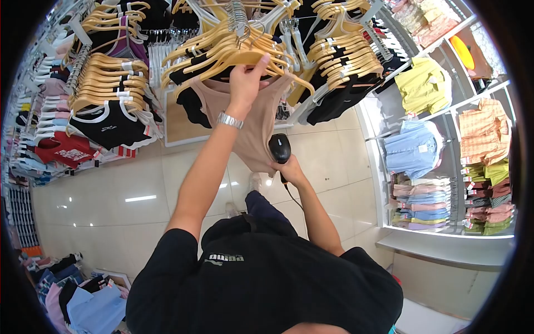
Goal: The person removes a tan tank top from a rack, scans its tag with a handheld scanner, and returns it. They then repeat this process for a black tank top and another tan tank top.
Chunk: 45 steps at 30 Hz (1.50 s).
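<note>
Below lens, black T-shirt (261, 278). Pinching wooden hanger (297, 82) of tan tank top (253, 122) with left hand (245, 83), at rack (239, 14) front; clasping scanner (279, 147) near its hem with right hand (289, 170). Probably mid-scan; neighbouring garments (334, 100) seemingly pending.

The top (253, 119) is hanging on a hanger (222, 62). The left hand (246, 83) is holding the hanger just above the top. The right hand (289, 170) is holding a scanner (280, 147) against the top's bottom right edge. Shelves (439, 245) are standing well to the right of the top. More tops (108, 125) are hanging to its left.
</note>
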Available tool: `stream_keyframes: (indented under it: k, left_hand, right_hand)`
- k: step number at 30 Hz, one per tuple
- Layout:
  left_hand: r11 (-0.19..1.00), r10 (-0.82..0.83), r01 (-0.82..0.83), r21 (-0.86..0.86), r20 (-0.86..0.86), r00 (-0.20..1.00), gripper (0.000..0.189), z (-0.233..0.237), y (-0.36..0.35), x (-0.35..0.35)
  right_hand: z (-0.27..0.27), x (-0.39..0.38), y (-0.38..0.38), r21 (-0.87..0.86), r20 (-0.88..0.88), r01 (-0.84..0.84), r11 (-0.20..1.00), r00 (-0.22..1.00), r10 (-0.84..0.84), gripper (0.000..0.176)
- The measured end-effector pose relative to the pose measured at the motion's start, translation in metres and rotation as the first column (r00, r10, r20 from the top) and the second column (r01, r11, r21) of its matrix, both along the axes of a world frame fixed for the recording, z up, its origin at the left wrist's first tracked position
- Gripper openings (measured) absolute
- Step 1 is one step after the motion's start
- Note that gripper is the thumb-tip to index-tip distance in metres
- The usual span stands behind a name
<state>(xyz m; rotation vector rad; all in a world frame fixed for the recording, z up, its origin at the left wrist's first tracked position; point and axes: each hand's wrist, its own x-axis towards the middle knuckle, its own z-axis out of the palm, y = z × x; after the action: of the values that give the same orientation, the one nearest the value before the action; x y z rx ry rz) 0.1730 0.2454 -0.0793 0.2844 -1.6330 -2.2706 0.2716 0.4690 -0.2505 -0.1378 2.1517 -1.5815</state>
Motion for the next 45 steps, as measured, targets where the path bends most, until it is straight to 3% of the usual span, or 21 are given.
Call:
stream_keyframes:
  k: [4,7,11,12,14,17,20,24,27,28,33,36,40,45]
  left_hand:
    - [0.987,-0.024,0.065,0.145,-0.27,0.963,0.014,-0.007,0.026,0.033]
    - [0.978,-0.128,0.157,0.135,-0.204,0.971,0.014,-0.018,0.034,0.062]
    - [0.914,-0.355,0.358,0.19,-0.053,0.933,0.04,-0.011,0.029,0.114]
    - [0.918,-0.359,0.358,0.174,-0.023,0.933,0.054,-0.016,0.027,0.125]
    - [0.882,-0.461,0.451,0.134,0.057,0.886,0.054,-0.021,0.017,0.144]
    - [0.786,-0.618,0.612,0.091,0.154,0.771,0.057,-0.023,-0.009,0.165]
    - [0.718,-0.69,0.692,0.067,0.198,0.696,0.063,-0.028,-0.031,0.184]
    - [0.585,-0.674,0.786,-0.199,0.42,0.608,0.068,0.003,-0.065,0.2]
    - [0.622,-0.514,0.708,-0.335,0.508,0.692,0.064,0.022,-0.083,0.211]
    - [0.6,-0.448,0.652,-0.464,0.481,0.754,0.052,0.02,-0.09,0.213]
    - [0.629,-0.337,0.497,-0.598,0.367,0.867,0.023,0.039,-0.117,0.197]
    - [0.703,-0.267,0.371,-0.607,0.258,0.929,0.022,0.05,-0.116,0.171]
    - [0.659,-0.189,0.241,-0.712,0.154,0.97,0.03,0.04,-0.116,0.118]
    - [0.628,-0.123,0.125,-0.768,0.06,0.991,0.04,0.026,-0.121,0.048]
  right_hand:
    - [-0.018,0.02,0.006,0.002,-0.013,0.004,1.0,1.0,-0.004,0.032]
    - [-0.03,0.035,0.015,0.091,0.023,-0.04,0.995,0.999,0.038,0.033]
    - [-0.049,0.054,0.029,0.077,0.05,-0.057,0.995,0.997,0.053,0.03]
    - [-0.067,0.056,0.037,0.035,0.073,-0.032,0.999,0.997,0.03,0.029]
    - [-0.11,0.063,0.055,-0.044,0.129,0.021,0.999,0.991,-0.015,0.027]
    - [-0.107,0.07,0.067,0.099,0.217,0.014,0.995,0.975,-0.035,0.024]
    - [-0.105,0.078,0.069,0.06,0.214,0.051,0.997,0.975,-0.063,0.022]
    - [-0.11,0.083,0.067,0.057,0.238,0.071,0.996,0.968,-0.083,0.015]
    - [-0.112,0.084,0.063,0.071,0.254,0.061,0.996,0.964,-0.077,0.014]
    - [-0.111,0.085,0.061,0.075,0.257,0.056,0.996,0.964,-0.073,0.015]
    - [-0.117,0.086,0.056,0.059,0.27,0.05,0.997,0.961,-0.064,0.017]
    - [-0.117,0.085,0.055,0.062,0.275,0.042,0.997,0.96,-0.057,0.017]
    - [-0.117,0.08,0.058,0.061,0.268,0.059,0.996,0.961,-0.074,0.024]
    - [-0.119,0.079,0.07,0.07,0.262,0.106,0.992,0.958,-0.121,0.021]
